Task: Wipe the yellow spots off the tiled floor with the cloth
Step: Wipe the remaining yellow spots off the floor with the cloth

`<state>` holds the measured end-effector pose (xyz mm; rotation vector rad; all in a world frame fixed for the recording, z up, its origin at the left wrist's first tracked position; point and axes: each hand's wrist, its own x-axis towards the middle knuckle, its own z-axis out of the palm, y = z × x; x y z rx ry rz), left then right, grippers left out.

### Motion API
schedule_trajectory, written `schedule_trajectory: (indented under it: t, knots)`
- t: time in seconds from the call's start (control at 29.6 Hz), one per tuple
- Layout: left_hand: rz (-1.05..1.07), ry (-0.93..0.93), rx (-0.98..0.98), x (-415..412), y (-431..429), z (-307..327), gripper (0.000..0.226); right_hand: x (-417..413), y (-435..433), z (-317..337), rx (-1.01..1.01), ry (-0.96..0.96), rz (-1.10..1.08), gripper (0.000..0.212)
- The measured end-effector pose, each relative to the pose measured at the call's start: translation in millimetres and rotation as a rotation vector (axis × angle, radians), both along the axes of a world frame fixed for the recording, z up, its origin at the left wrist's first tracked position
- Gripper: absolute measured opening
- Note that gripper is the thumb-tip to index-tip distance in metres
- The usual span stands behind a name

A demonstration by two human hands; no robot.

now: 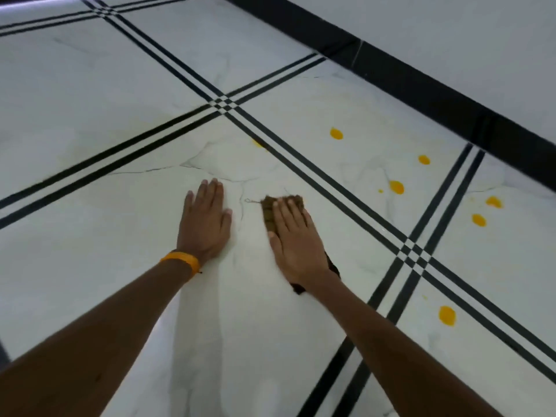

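My right hand (293, 236) lies flat with straight fingers on a brown cloth (268, 212), pressing it onto the white marble tile (150, 236). The cloth shows beyond my fingertips, at my thumb side and under my wrist. My left hand (206, 224) rests flat on the bare tile just left of it, an orange band on the wrist. Several yellow spots lie to the right: one (336, 133) far ahead, one (396, 187) past the black stripes, one (447, 315) near right, and a faint smear (257, 142) by the stripe ahead of the cloth.
Black double stripes (331, 188) cross the floor between tiles. A black skirting (421, 94) runs along the white wall at the upper right. More yellow spots (479, 220) sit on the tile at the far right.
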<state>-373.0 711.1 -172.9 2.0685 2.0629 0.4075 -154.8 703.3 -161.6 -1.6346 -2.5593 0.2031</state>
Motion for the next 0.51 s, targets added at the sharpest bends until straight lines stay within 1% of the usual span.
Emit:
schedule_trajectory:
  t: [0.03,0.1,0.14,0.24,0.27,0.3,0.37,0.41,0.44,0.47,0.51]
  knots:
    - [-0.005,0.019,-0.003,5.2,2.9,0.6,0.074,23.8,-6.8,0.7,0.015,0.0,-0.027,0.069]
    - [-0.046,0.104,-0.008,13.8,9.0,-2.2,0.073,73.4,3.9,-3.7,0.065,-0.027,-0.217,0.071]
    - [-0.042,0.134,-0.004,13.1,7.0,-4.3,0.072,83.3,16.9,-4.8,0.065,-0.054,-0.305,0.073]
    - [-0.074,0.181,-0.014,18.3,9.0,-7.1,0.069,67.0,65.5,-4.9,0.053,-0.022,-0.509,0.077]
    - [-0.072,0.182,-0.018,15.6,6.2,-9.0,0.069,46.3,67.9,-3.2,0.047,-0.025,-0.499,0.076]
    - [-0.073,0.188,-0.013,16.2,9.8,-7.8,0.069,31.0,63.6,-3.8,0.064,-0.031,-0.444,0.075]
    - [-0.068,0.181,-0.012,14.0,11.4,-7.4,0.069,10.9,25.0,-3.2,0.036,-0.031,-0.173,0.069]
    - [-0.076,0.18,-0.015,15.6,11.4,-7.5,0.069,16.4,-2.7,-3.9,0.017,-0.028,-0.05,0.067]
    - [-0.08,0.18,-0.01,16.6,11.5,-7.9,0.068,29.5,-25.4,-3.0,-0.019,-0.023,0.016,0.066]
    - [-0.077,0.175,-0.005,17.3,11.9,-8.0,0.068,48.0,-34.7,-1.8,-0.028,-0.009,0.02,0.066]
    - [-0.072,0.171,0.0,18.5,12.3,-7.9,0.068,68.6,-29.9,-3.4,0.003,0.004,-0.043,0.066]
